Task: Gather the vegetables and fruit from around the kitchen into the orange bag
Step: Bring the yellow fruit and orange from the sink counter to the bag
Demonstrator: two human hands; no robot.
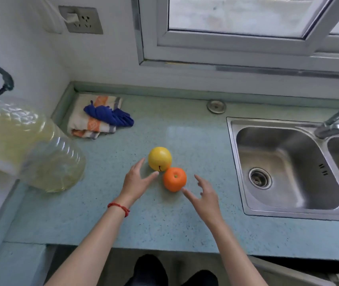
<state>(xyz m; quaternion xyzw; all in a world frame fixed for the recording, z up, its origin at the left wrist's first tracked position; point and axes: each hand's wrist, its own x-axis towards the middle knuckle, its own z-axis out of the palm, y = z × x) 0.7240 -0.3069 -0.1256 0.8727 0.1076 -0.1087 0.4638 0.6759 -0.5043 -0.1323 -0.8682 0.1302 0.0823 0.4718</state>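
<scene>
A yellow round fruit (159, 158) and an orange (174, 179) sit touching each other on the pale green counter (123, 219). My left hand (136, 180) is spread open just left of the yellow fruit, its thumb tip close under it. My right hand (204, 196) is open to the lower right of the orange, with its thumb tip almost at the orange's underside. Neither hand holds anything. No orange bag is in view.
Two large clear oil jugs (30, 149) stand at the left. A striped cloth with a blue rag (100, 117) lies at the back corner. A steel double sink (288, 168) with a tap (338, 120) fills the right. A window runs above.
</scene>
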